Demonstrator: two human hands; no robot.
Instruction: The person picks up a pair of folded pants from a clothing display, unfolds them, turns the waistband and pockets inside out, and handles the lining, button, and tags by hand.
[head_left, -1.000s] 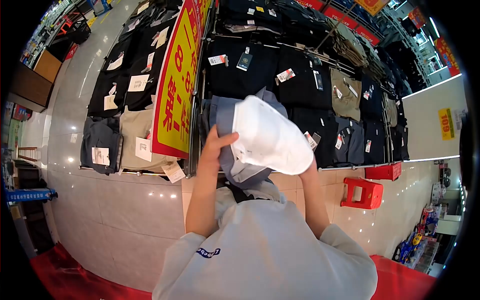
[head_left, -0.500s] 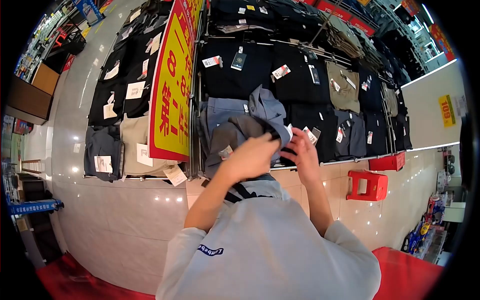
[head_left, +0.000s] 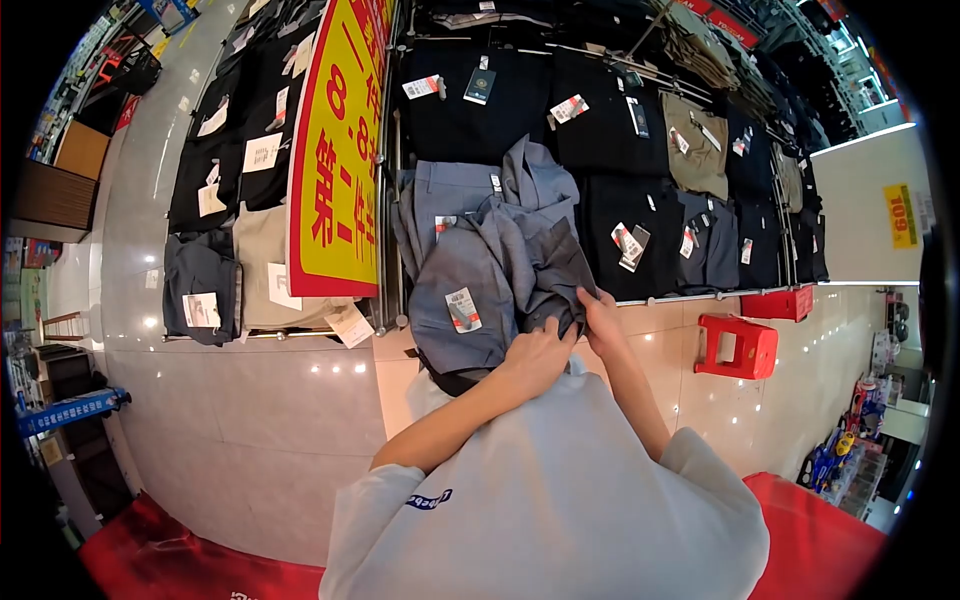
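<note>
A crumpled pair of grey trousers [head_left: 480, 270] lies at the front of the display, with a white and red price tag [head_left: 463, 310] on it. My left hand [head_left: 540, 358] is closed on its dark lower edge, close to my shirt. Just right of it, my right hand [head_left: 600, 318] pinches the same edge between thumb and fingers. Behind the crumpled pair, more grey-blue trousers [head_left: 455, 180] lie folded with a small white label. Some fingertips are hidden by the cloth.
Folded black trousers [head_left: 625, 225] with tags lie to the right, brown ones [head_left: 695, 150] farther back. On the left stands a tall yellow and red sign [head_left: 340, 150]. A red stool [head_left: 737, 346] is on the floor at right.
Both hands have come down toward my body, drawing the trousers' edge with them. The grey trousers are now spread wider, with the price tag in plain view. The camera's view has shifted slightly.
</note>
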